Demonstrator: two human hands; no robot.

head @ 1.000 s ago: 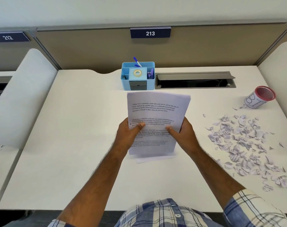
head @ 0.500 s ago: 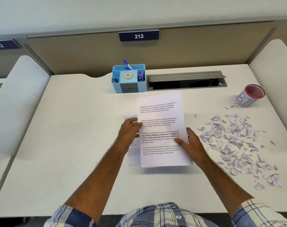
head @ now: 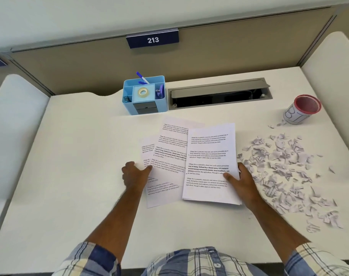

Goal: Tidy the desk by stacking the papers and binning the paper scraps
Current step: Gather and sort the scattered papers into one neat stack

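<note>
From the head view, I see the white printed paper sheets (head: 165, 156) fanned out on the white desk top (head: 70, 156), two or three of them lying askew and overlapping, while a squared-up stack of the same printed sheets (head: 209, 162) sits just to their right. My right hand (head: 243, 184) pinches that stack at its right edge, thumb on the top page and fingers tucked beneath, so I judge it is there to keep the pages aligned. My left hand (head: 134, 176) rests on the left edge of the fanned sheets with its fingers curled; the thumb presses the paper, though I cannot tell whether the fingers reach under it. The placing suggests the loose sheets are being pinned so they can be slid under or onto the stack.

Right of the stack, the torn white paper scraps (head: 289, 172) lie scattered in a broad patch, untouched. Beyond them, at the far right, stands a small red-rimmed paper cup bin with handwriting on its wall (head: 301, 112), tilted toward me, handy for the scraps.

At the far middle stands a light-blue plastic desk organiser (head: 143, 95) holding a tape roll and pens, beside a grey cable hatch (head: 219, 94) with its lid raised.

By my reckoning the stacking is unfinished and the binning not begun.
</note>
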